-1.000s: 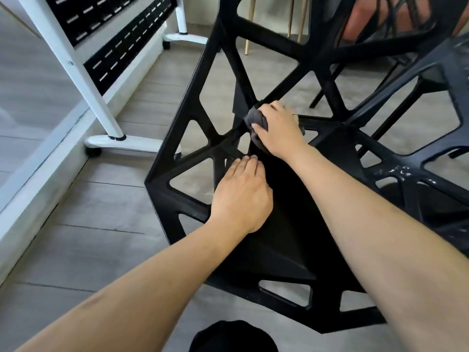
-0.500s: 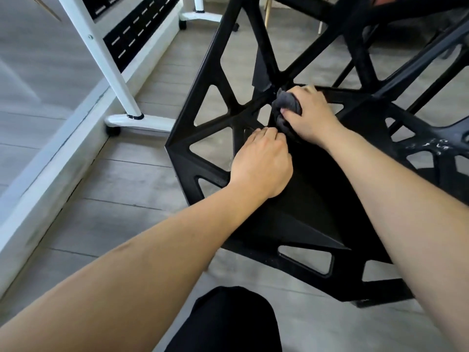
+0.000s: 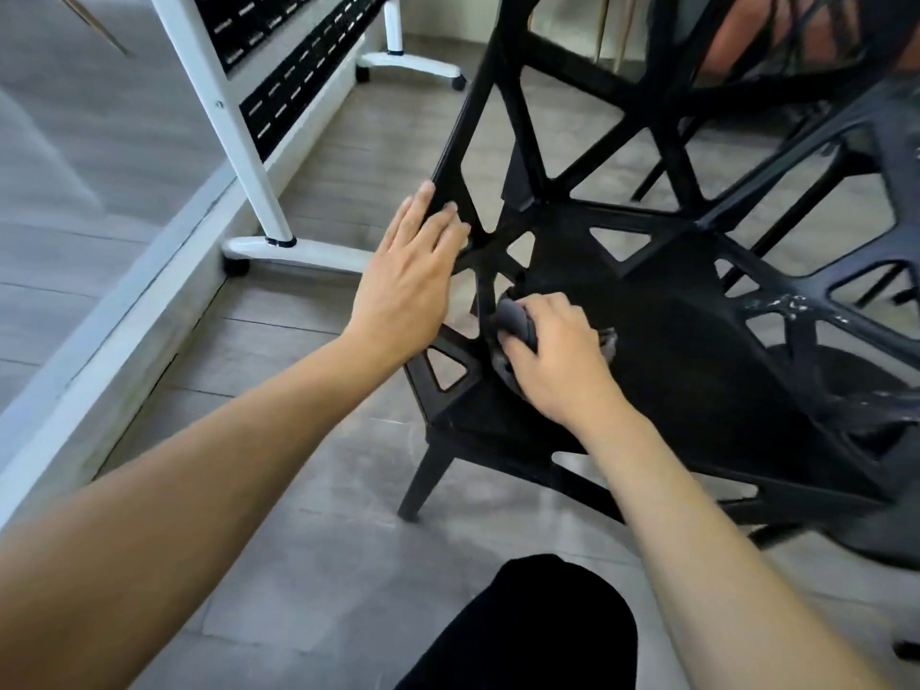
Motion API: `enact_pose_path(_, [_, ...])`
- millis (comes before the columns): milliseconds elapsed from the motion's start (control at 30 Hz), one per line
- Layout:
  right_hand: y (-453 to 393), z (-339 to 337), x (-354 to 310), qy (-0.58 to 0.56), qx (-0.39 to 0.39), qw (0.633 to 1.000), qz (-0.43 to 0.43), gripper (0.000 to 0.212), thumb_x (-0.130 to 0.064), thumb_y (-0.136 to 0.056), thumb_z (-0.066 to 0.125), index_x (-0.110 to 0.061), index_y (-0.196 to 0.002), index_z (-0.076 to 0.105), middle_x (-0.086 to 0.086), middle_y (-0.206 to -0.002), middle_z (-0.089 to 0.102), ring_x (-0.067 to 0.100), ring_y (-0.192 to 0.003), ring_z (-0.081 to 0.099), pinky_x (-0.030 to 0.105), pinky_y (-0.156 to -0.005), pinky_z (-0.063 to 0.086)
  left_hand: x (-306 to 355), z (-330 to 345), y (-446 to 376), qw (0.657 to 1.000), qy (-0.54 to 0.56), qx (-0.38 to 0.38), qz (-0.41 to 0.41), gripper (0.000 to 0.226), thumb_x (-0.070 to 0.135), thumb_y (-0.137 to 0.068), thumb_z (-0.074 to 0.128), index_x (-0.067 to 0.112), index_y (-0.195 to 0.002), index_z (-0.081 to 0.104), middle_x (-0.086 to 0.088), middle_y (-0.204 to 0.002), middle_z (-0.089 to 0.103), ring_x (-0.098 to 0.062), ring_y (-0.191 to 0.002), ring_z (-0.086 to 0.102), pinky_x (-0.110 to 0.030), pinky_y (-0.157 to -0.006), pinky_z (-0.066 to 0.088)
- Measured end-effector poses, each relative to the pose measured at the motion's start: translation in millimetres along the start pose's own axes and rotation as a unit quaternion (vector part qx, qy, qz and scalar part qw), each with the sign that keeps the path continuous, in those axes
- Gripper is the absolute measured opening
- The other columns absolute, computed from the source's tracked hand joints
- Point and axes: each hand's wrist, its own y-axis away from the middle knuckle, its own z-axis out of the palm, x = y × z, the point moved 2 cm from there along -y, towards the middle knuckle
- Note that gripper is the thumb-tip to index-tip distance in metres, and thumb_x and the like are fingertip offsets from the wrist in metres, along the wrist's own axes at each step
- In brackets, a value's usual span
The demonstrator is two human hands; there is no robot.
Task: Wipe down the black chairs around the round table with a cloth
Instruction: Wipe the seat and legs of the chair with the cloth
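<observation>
Bunching a soft grey cloth point(image 3: 515, 323), right hand point(image 3: 557, 361) rubs the angular black chair point(image 3: 672, 311); left hand point(image 3: 410, 276) spread flat.

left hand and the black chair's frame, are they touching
Touching. The head view shows the left hand open, with its straight fingertips lying on the black chair frame's outer strut; no gap shows between them.

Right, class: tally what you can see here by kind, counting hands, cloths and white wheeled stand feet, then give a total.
Hands: 2, the left hand resting on the black chair, the right hand gripping the cloth.
Grey cloths: 1
White wheeled stand feet: 2
Total: 5
</observation>
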Motion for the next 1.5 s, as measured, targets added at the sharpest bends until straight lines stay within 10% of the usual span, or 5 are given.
enact_pose_path(300, [60,39,-65,0.071,0.11,0.991,-0.038,0.047,-0.037,-0.086,0.057,-0.018,-0.129,0.054,0.005,-0.131,0.054,0.028,-0.118,0.05,0.043,-0.096,0.043,-2,7,-1,0.998,0.041,0.012,-0.042,0.047,-0.008,-0.09,0.038,0.003,-0.133,0.053,-0.014,-0.147,0.049,-0.033,-0.153,0.016,-0.046,-0.121,0.027])
enact_pose_path(433, [75,16,-30,0.083,0.108,0.989,-0.055,0.044,-0.04,-0.081,0.058,-0.018,-0.12,0.061,0.002,-0.121,0.058,0.026,-0.112,0.054,0.041,-0.092,0.045,15,5,-1,0.999,-0.01,-0.002,-0.042,0.037,0.001,-0.093,0.044,0.001,-0.127,0.057,-0.019,-0.146,0.049,-0.039,-0.152,0.017,-0.047,-0.126,0.007])
enact_pose_path(800, [145,-90,129,0.091,0.229,0.957,0.152,0.039,-0.028,-0.09,0.052,-0.017,-0.127,0.059,0.0,-0.126,0.055,0.022,-0.118,0.05,0.038,-0.102,0.042,189,67,-13,0.966,0.175,-0.162,0.097,0.043,0.021,-0.101,0.044,0.012,-0.142,0.048,-0.012,-0.153,0.043,-0.032,-0.144,0.035,-0.044,-0.119,0.028])
enact_pose_path(1267, [64,-138,157,0.269,0.205,0.941,0.032,0.046,-0.028,-0.086,0.074,-0.023,-0.129,0.061,0.005,-0.138,0.053,0.027,-0.129,0.047,0.043,-0.106,0.04,200,113,-54,0.951,0.151,-0.267,0.027,0.058,0.045,-0.104,0.025,0.028,-0.159,0.018,-0.004,-0.168,0.012,-0.028,-0.155,0.006,-0.055,-0.124,-0.001])
enact_pose_path(1500, [10,-110,193,0.25,0.033,0.967,0.031,0.05,-0.032,-0.099,0.056,-0.034,-0.147,0.044,0.0,-0.151,0.037,0.023,-0.142,0.031,0.042,-0.118,0.023,202,112,-54,0.952,0.131,-0.276,0.015,0.065,0.042,-0.105,0.019,0.012,-0.161,0.004,-0.003,-0.169,0.001,-0.023,-0.156,0.0,-0.049,-0.125,-0.003])
